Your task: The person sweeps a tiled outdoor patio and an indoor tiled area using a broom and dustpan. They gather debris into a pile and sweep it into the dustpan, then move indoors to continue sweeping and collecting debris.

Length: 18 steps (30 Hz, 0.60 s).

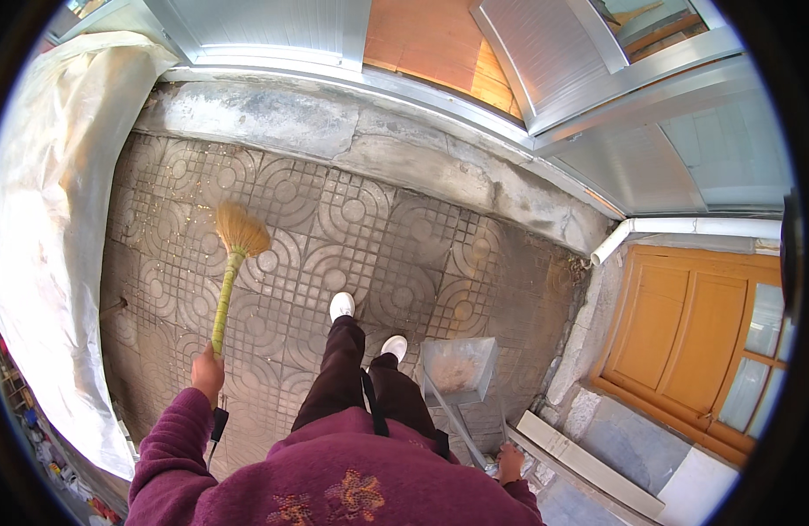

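Observation:
My left hand (208, 373) is closed round the yellow-green handle of a straw broom (224, 302). The broom's tan bristles fan out on the patterned paving tiles, ahead and to the left of my feet. Low on the right, my right hand (510, 463) is closed at the upper end of the long handle of a grey metal dustpan (482, 382); my sleeve and body partly hide this grip. The pan is beside my right foot, with some brownish dirt in it. Small pale bits (155, 197) are scattered over the tiles around and beyond the broom.
A pile under white plastic sheeting (58, 219) borders the left side. A concrete step (247, 118) runs below metal-framed doors (264, 35) ahead. To the right are a white pipe (702, 228), an orange wooden door (676, 324) and a pale plank (589, 465).

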Each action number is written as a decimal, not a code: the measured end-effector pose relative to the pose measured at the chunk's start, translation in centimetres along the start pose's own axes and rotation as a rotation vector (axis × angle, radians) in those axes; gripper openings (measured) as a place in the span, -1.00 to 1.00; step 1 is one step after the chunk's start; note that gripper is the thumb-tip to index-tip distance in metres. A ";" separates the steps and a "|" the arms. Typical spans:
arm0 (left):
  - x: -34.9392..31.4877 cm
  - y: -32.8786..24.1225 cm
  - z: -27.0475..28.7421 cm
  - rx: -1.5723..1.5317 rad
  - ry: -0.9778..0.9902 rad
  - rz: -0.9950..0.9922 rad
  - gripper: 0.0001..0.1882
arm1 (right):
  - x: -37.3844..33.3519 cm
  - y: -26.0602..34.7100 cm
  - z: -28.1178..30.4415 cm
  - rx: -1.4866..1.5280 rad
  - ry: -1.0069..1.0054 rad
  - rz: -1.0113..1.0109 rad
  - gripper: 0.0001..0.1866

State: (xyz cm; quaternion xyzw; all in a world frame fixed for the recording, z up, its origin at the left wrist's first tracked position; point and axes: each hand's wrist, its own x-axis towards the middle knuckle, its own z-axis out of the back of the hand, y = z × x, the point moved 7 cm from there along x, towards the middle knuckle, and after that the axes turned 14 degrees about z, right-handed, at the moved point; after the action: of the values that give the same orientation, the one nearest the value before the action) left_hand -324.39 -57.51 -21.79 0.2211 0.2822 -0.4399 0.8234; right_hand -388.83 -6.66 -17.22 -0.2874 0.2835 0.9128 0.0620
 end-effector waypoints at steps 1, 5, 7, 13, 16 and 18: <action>-1.4 -0.2 -0.4 0.028 -0.038 -0.070 -0.46 | -0.4 -1.2 0.2 -0.023 0.001 -0.011 -0.70; -5.0 -4.5 -5.3 -0.084 0.212 -0.256 -0.43 | -1.6 -5.5 1.5 -0.125 0.065 -0.022 -0.65; -6.8 -9.5 -7.4 -0.041 0.165 -0.485 -0.43 | -2.1 -6.7 1.9 -0.189 0.129 0.046 -0.65; -10.5 -25.4 -15.6 0.162 0.091 -0.749 -0.51 | -6.2 -12.9 4.7 -0.042 0.047 -0.110 -0.71; -12.9 -30.1 -19.4 0.254 0.084 -0.764 -0.59 | -8.0 -17.1 6.1 0.074 -0.011 -0.117 -0.66; -14.6 -30.0 -21.9 0.358 0.096 -0.749 -0.59 | -8.8 -20.2 6.7 0.099 -0.007 -0.108 -0.66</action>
State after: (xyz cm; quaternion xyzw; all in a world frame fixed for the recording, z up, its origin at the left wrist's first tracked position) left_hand -362.43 -50.81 -31.86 0.2631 0.3004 -0.7401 0.5411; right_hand -379.27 14.26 -17.56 -0.2959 0.3120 0.8939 0.1264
